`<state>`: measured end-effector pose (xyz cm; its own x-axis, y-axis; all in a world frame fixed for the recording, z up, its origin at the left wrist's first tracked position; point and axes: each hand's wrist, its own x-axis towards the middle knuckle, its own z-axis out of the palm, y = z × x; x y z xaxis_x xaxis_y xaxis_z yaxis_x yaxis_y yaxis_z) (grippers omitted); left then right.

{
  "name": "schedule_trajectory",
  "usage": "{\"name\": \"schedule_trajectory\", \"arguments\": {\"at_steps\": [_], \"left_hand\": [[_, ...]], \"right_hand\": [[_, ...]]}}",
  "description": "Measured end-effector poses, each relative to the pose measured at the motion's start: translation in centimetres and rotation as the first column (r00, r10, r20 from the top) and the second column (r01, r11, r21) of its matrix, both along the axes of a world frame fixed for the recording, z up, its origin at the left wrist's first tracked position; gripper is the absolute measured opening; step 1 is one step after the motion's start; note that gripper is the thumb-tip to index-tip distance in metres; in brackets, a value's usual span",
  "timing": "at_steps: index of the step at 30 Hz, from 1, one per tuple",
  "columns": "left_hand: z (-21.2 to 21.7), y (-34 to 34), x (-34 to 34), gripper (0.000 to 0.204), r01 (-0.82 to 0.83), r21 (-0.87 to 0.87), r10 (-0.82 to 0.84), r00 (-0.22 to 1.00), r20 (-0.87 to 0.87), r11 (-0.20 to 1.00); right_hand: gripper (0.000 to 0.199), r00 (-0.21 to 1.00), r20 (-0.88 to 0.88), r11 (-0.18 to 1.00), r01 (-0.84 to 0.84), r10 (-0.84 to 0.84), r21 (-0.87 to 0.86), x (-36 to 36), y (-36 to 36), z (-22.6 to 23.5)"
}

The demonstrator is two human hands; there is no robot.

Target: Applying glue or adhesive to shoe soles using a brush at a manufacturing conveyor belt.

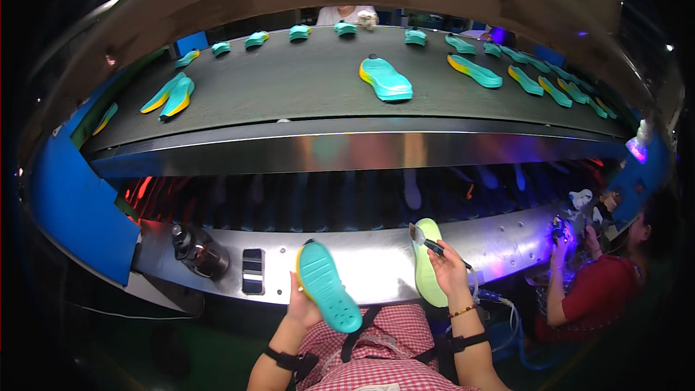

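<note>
My left hand [304, 303] is closed on the edge of a turquoise shoe sole [327, 284] with a yellow side. The sole tilts above my lap, its grooved and holed face toward me. In my right hand [450, 269] is a brush [428, 240] with a dark handle and a flat, pale head pointing up and left. Below the brush a light green sole-shaped piece [432, 282] lies partly on the metal ledge; my right fingers overlap its edge, and whether they touch it I cannot tell.
A belt [289, 87] carries several turquoise and yellow soles [385, 80]. On the metal ledge [376, 261] stand a dark bottle [199, 252] and a black rectangular object [253, 271]. At right, a person in red [601, 289] works under purple light. Another person [346, 14] is beyond the belt.
</note>
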<state>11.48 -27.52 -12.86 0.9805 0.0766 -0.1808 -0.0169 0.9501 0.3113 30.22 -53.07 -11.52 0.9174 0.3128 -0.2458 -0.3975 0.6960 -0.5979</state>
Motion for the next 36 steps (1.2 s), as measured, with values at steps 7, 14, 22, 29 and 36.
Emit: {"name": "schedule_trajectory", "arguments": {"at_steps": [7, 14, 22, 29, 36], "left_hand": [[3.8, -3.7, 4.5, 0.093, 0.12, 0.123, -0.121, 0.993, -0.001, 0.985], [4.6, -4.7, 4.0, 0.088, 0.048, 0.072, -0.052, 0.998, 0.044, 0.996], [4.6, -4.6, 3.8, 0.086, 0.009, 0.019, -0.012, 0.989, 0.148, 1.0], [4.1, -5.9, 4.9, 0.074, -0.252, 0.07, 0.254, 0.967, -0.024, 0.965], [4.5, -2.4, 3.4, 0.079, -0.312, 0.183, 0.317, 0.948, 0.005, 0.932]], "right_hand": [[0.021, 0.901, 0.224, 0.928, -0.368, 0.372, -0.062, -4.1, 3.2, 4.4], [0.022, 0.844, 0.303, 0.879, -0.342, 0.443, -0.332, -4.4, 6.2, 5.6], [0.02, 0.768, 0.357, 0.828, -0.383, 0.532, -0.41, -3.6, 8.9, 7.5], [0.019, 0.574, 0.578, 0.758, -0.119, 0.58, -0.642, -5.6, 11.1, 8.4], [0.019, -0.02, 0.489, 0.489, 0.053, 0.872, -0.871, -6.2, 7.0, 12.1]]}}
